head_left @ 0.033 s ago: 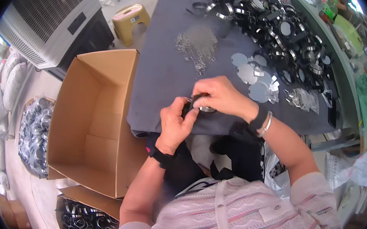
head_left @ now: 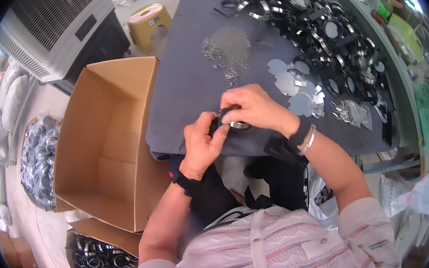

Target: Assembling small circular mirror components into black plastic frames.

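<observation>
Both my hands meet over the front edge of the grey-covered table, closed on one black band with a shiny metal ring (head_left: 240, 125). My left hand (head_left: 204, 139) pinches its left side between thumb and fingers. From above and the right, my right hand (head_left: 253, 106) grips the band's top with bent fingers. Part of the band is hidden by the fingers. Beyond the hands lies a heap of small metal pieces (head_left: 229, 46). To their right are round silvery discs (head_left: 285, 83) and a clump of small metal parts (head_left: 351, 114).
A big pile of black bands with metal rings (head_left: 319, 30) covers the table's far right. An open cardboard box (head_left: 119, 147) stands left of the table (head_left: 177, 88). Beside it are another box of black rings (head_left: 99, 258), a wrapped bundle (head_left: 39, 162), an air cooler (head_left: 64, 19) and a yellow bin (head_left: 150, 25).
The whole view has shifted slightly. My hands keep their hold on the band, and a little more of its metal ring shows below my right fingers.
</observation>
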Demonstrator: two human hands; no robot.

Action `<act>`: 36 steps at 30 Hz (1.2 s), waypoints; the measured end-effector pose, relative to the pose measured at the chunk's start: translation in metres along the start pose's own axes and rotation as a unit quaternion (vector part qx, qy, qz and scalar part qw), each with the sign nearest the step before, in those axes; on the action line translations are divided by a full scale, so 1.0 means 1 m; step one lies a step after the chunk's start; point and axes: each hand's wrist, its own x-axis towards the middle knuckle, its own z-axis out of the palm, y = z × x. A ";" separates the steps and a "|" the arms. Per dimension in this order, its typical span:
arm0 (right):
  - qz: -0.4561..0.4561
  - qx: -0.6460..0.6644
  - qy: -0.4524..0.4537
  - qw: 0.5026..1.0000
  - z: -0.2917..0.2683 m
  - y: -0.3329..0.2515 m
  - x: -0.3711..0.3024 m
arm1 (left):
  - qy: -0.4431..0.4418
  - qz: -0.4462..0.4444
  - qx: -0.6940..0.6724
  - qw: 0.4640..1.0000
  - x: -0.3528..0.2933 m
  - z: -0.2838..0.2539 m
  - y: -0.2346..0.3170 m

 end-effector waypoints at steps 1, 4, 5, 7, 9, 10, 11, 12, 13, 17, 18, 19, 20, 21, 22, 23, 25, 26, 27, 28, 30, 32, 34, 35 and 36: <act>0.008 -0.007 0.008 1.000 0.001 -0.001 0.000 | 0.006 0.000 -0.003 1.000 0.005 -0.001 0.003; -0.001 0.042 -0.021 0.999 -0.005 0.008 0.012 | 0.020 0.045 0.032 0.998 0.009 0.002 -0.005; 0.017 0.048 -0.020 0.999 -0.003 0.006 0.009 | 0.020 0.038 0.032 0.999 0.008 0.004 -0.006; 0.022 0.042 0.036 0.998 0.004 0.005 0.002 | 0.008 0.013 0.007 1.000 0.009 0.002 -0.009; 0.016 0.029 0.094 0.995 0.017 0.009 -0.006 | -0.008 -0.046 -0.028 0.999 0.006 -0.003 -0.014; 0.010 0.038 0.145 0.989 0.023 0.015 -0.012 | -0.026 -0.085 -0.071 0.994 0.006 -0.003 -0.016; 0.004 0.048 0.195 0.980 0.027 0.019 -0.021 | -0.047 -0.126 -0.113 0.984 0.007 -0.005 -0.016; 0.056 0.173 0.239 0.954 0.029 0.016 -0.033 | -0.056 -0.110 -0.109 0.986 0.008 -0.011 -0.009; 0.072 0.163 0.304 0.936 0.032 0.020 -0.046 | -0.087 -0.195 -0.182 0.960 0.010 -0.019 0.001; 0.146 0.183 0.369 0.900 0.035 0.031 -0.101 | -0.155 -0.357 -0.175 0.905 0.039 -0.043 0.028; 0.141 0.198 0.381 0.892 0.040 0.032 -0.105 | -0.165 -0.353 -0.114 0.914 0.054 -0.043 0.038; 0.134 0.213 0.387 0.887 0.043 0.028 -0.106 | -0.170 -0.315 -0.095 0.929 0.071 -0.042 0.045; 0.111 0.147 0.381 0.906 0.044 0.027 -0.105 | -0.174 -0.277 -0.078 0.942 0.092 -0.036 0.054; 0.111 0.147 0.381 0.906 0.044 0.027 -0.103 | -0.168 -0.219 -0.134 0.952 0.118 -0.024 0.073; 0.112 0.133 0.374 0.911 0.043 0.025 -0.103 | -0.169 -0.142 -0.239 0.945 0.148 -0.012 0.083; 0.110 0.119 0.364 0.917 0.041 0.024 -0.103 | -0.168 -0.079 -0.335 0.924 0.174 0.003 0.102; 0.114 0.109 0.362 0.919 0.039 0.029 -0.106 | -0.168 -0.084 -0.359 0.914 0.214 0.028 0.136; 0.109 0.119 0.357 0.920 0.039 0.028 -0.105 | -0.167 -0.084 -0.361 0.914 0.219 0.034 0.140; 0.103 0.129 0.351 0.922 0.038 0.026 -0.105 | -0.141 -0.093 -0.258 0.951 0.221 0.041 0.140; 0.105 0.130 0.350 0.922 0.038 0.025 -0.106 | -0.116 -0.101 -0.152 0.976 0.221 0.047 0.137; 0.103 0.124 0.361 0.918 0.038 0.024 -0.108 | -0.151 -0.107 -0.149 0.971 0.199 0.044 0.114; 0.090 0.120 0.365 0.919 0.039 0.022 -0.107 | -0.158 -0.129 -0.121 0.972 0.162 0.019 0.092; 0.076 0.105 0.370 0.920 0.041 0.028 -0.109 | -0.091 -0.166 -0.111 0.976 0.121 -0.026 0.067; 0.069 0.104 0.365 0.923 0.043 0.031 -0.107 | -0.037 -0.188 -0.122 0.974 0.101 -0.054 0.060; 0.067 0.125 0.362 0.921 0.046 0.030 -0.104 | 0.029 -0.220 -0.140 0.965 0.078 -0.080 0.059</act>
